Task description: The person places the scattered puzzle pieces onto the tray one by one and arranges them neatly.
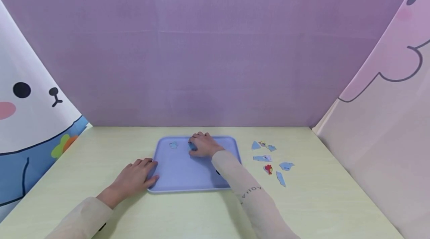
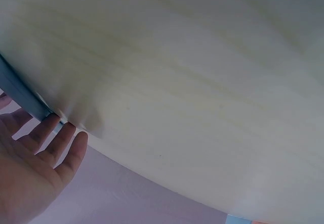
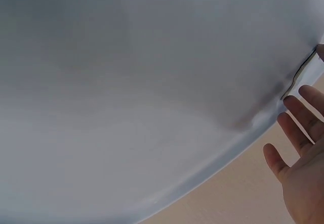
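A shallow blue-purple tray (image 1: 181, 175) lies on the table. My left hand (image 1: 136, 177) rests at its left rim, fingers extended; in the left wrist view the fingertips (image 2: 68, 128) touch the tray's edge (image 2: 25, 95). My right hand (image 1: 203, 145) is over the tray's far middle and pinches a blue puzzle piece (image 1: 192, 146), mostly hidden by the fingers. In the right wrist view this piece shows edge-on by the fingertips (image 3: 289, 102). Left of that hand, a small light-blue puzzle piece (image 1: 173, 145) lies flat in the tray.
Several loose pieces lie on the table right of the tray, among them a red-and-blue piece (image 1: 268, 169), a long blue piece (image 1: 262, 158) and a narrow blue piece (image 1: 280, 179). A purple cloth (image 1: 215, 63) hangs behind the table (image 1: 319, 201), with printed cloths at both sides.
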Available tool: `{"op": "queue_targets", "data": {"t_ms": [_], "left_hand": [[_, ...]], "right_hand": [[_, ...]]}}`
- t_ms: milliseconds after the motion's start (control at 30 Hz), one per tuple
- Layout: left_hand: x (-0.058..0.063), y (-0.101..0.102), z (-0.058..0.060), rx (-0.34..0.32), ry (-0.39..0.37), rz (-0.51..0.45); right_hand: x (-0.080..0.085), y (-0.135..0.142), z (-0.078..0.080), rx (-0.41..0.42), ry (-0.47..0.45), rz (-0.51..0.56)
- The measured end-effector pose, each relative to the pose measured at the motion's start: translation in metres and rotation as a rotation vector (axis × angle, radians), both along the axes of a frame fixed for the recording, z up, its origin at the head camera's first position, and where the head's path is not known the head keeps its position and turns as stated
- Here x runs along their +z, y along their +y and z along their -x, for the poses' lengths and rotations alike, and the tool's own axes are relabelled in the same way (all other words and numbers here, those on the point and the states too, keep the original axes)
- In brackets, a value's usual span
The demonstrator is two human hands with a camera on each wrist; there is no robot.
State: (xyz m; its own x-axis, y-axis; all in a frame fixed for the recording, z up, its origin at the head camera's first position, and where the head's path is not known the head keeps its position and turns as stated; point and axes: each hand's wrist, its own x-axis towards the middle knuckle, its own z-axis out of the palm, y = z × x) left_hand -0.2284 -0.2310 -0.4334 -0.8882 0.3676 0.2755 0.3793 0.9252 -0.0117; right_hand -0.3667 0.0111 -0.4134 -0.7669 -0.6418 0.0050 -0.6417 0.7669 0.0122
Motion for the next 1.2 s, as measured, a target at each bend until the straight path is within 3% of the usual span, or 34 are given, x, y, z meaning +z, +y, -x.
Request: {"op": "queue_targets", "data": {"t_ms": [400,767,1200], "left_hand": [[0.0,-0.001,0.001,0.0,0.004,0.003],[0.003,0.001,-0.002,0.001,-0.005,-0.006],[-0.003,0.0,-0.001,-0.023,0.055,0.004]], "right_hand": [[0.008,0.005,-0.003,0.034,0.016,-0.008],[0.019,0.015,-0.016,0.087,0.026,-0.036],[0.015,0.043,-0.025,0.131,0.102,-0.071]]}}
